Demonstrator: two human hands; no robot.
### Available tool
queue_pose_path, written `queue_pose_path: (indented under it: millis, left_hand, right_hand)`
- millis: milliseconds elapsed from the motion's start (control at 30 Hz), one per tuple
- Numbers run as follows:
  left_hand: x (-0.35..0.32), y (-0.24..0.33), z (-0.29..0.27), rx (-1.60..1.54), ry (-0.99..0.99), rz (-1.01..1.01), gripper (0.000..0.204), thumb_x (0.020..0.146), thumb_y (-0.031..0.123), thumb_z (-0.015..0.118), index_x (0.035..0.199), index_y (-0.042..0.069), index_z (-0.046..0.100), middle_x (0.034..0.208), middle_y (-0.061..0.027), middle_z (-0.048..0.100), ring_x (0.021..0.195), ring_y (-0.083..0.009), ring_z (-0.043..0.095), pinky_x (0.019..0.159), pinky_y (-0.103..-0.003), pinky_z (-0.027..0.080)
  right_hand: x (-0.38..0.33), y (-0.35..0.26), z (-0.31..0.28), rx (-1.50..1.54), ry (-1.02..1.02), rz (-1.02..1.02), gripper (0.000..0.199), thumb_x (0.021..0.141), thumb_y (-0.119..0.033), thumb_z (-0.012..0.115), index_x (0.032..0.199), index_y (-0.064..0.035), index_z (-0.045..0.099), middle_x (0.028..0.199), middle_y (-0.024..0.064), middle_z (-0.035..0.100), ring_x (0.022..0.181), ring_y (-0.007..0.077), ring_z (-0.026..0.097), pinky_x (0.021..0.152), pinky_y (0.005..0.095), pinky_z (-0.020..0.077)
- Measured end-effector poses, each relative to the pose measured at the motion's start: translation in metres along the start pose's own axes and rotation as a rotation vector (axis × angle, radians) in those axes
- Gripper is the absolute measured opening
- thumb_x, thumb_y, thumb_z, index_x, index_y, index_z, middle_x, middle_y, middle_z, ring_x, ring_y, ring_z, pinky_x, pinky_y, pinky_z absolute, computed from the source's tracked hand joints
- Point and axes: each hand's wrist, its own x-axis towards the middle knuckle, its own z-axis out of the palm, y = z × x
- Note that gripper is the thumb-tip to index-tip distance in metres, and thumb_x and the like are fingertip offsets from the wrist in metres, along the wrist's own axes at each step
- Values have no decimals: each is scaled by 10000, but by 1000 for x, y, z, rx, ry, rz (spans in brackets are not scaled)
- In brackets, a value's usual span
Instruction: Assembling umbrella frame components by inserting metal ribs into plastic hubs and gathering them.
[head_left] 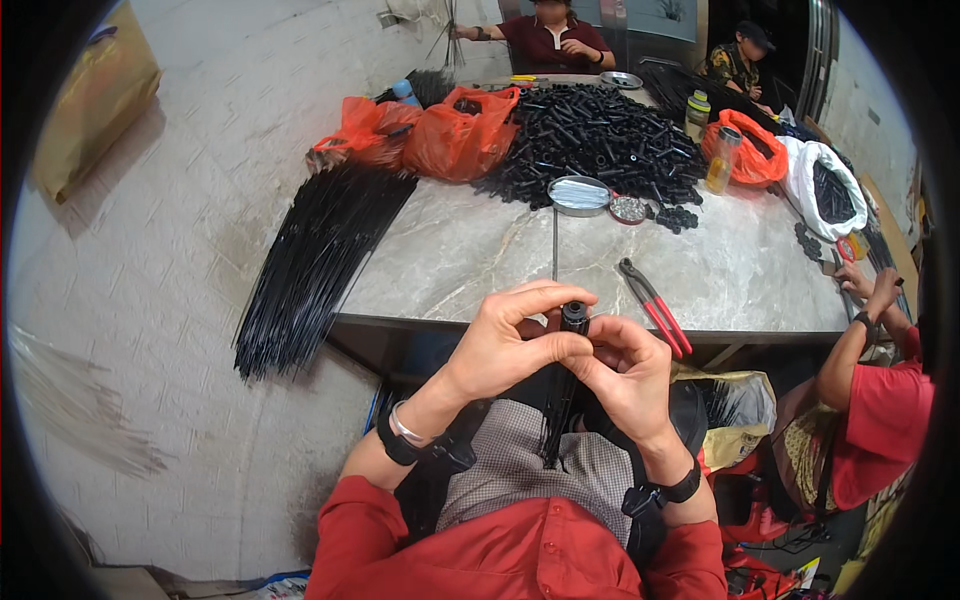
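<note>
Above my lap, both hands hold a black cylindrical piece [575,318] upright, with a round hole in its top end. My left hand [505,340] pinches it from the left with thumb and index finger. My right hand [632,375] closes on it from the right, fingertips near its upper part. Thin black rods [556,420] hang beneath it toward my lap; how they join it is hidden by my fingers. A dark thin rod [555,245] lies on the table just beyond my left hand. Red-handled pliers [655,308] rest to the right of my hands.
A large heap of black tubes [600,140] covers the table's far middle. Before it stand a tin of pale strips [580,196] and a small dish [628,209]. Black rods [315,260] overhang the left edge, near orange bags [460,135]. A co-worker's hands [868,288] work at the right.
</note>
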Motion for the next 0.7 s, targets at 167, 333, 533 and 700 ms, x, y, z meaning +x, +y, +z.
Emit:
queue_pose_path:
  millis: [167, 333, 533, 700]
  left_hand:
    - [-5, -3, 3, -101, 30, -24, 311, 836, -7, 690, 1140, -31, 630, 1004, -79, 670, 860, -104, 648, 698, -205, 532]
    - [-3, -11, 0, -42, 41, -51, 262, 855, -19, 663, 1111, -50, 615, 913, -97, 697, 843, -103, 658, 715, -214, 536]
    - [2, -4, -1, 20, 99, -28, 286, 824, -10, 700, 1105, -18, 647, 913, -61, 704, 788, -68, 649, 678, -185, 518]
    - [-8, 1, -8, 297, 133, 47, 330, 799, -31, 710, 1122, -28, 642, 966, -39, 681, 815, -53, 619, 692, -188, 498]
  right_hand:
    - [-2, -2, 4, -56, 18, 12, 199, 811, -23, 731, 975, 58, 652, 918, 79, 701, 841, 126, 671, 771, 252, 549]
    - [7, -1, 5, -72, 29, 45, 130, 805, -7, 731, 910, 42, 670, 864, 42, 692, 796, 80, 636, 727, 223, 527]
    - [17, -2, 4, -1, 26, 60, 112, 796, 1, 738, 880, 31, 671, 847, 33, 686, 765, 56, 616, 686, 201, 518]
    - [15, 9, 11, 9, 39, -67, 171, 781, 11, 739, 938, 24, 673, 952, 74, 688, 826, 84, 638, 733, 217, 527]
